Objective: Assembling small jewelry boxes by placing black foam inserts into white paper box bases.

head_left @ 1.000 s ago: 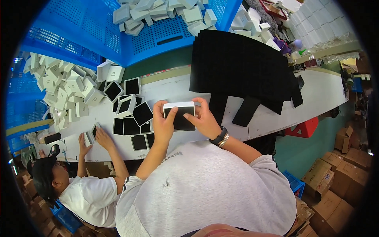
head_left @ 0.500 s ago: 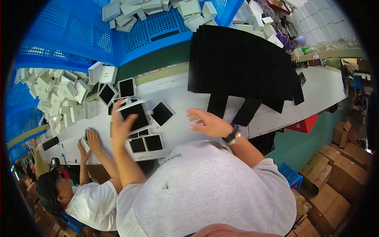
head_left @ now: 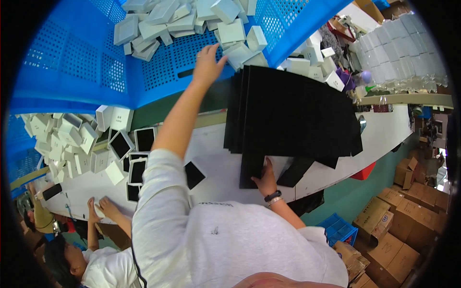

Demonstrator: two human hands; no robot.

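Observation:
My left hand (head_left: 208, 63) reaches far forward over the near wall of a blue perforated crate (head_left: 158, 77). Its fingers are stretched toward the small white boxes (head_left: 232, 31) lying there, and it holds nothing visible. Beside the front of a stack of large black sheets (head_left: 297, 110), my right hand (head_left: 267, 180) rests at the edge of a black strip (head_left: 250, 169). Thumb and fingers are spread apart, the thumb over the strip. White trays with black inserts, such as one open tray (head_left: 145, 140), lie left of my left arm, which hides some of them.
Many white boxes (head_left: 72, 132) are heaped at the left. A co-worker's hands (head_left: 103, 207) are over the white table (head_left: 216, 168) at the left. Cardboard cartons (head_left: 394, 245) and a blue crate (head_left: 337, 228) stand on the floor at the right.
My left hand has left the black-lined tray and moved forward to the blue crate. My right hand has moved right and nearer to me, to the black strip. The view has shifted.

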